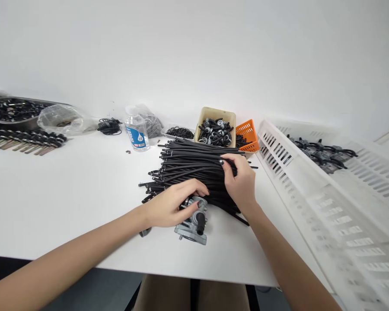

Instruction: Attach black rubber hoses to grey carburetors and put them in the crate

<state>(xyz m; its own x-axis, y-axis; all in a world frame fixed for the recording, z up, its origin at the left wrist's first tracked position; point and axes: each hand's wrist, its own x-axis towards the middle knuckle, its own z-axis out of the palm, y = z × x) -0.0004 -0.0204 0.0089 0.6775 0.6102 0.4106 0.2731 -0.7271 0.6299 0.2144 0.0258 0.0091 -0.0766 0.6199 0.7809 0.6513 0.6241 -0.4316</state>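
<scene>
A broad pile of slim black flexible tubes (pixel 191 160) lies on the white, smooth surface (pixel 68 194), its strands running roughly from left to right. At the near edge of this pile is a grey metal fitting with a short black stub (pixel 191 235); the left hand (pixel 171 204) rests over it, its grip curled around the upper part, thumb and fingers on the metal. The right hand (pixel 241 183) lies on the right part of the pile, its grip narrow, thumb and fingertips close together on the tubes; whether one is pinched, I cannot tell. Just behind the pile are a cream plastic bin of black and grey parts (pixel 219 113) and an orange slotted basket (pixel 253 144). A clear bottle with a blue label (pixel 138 136) stands left of the pile's far edge, and a long white slotted crate (pixel 293 194) lies to its right.
</scene>
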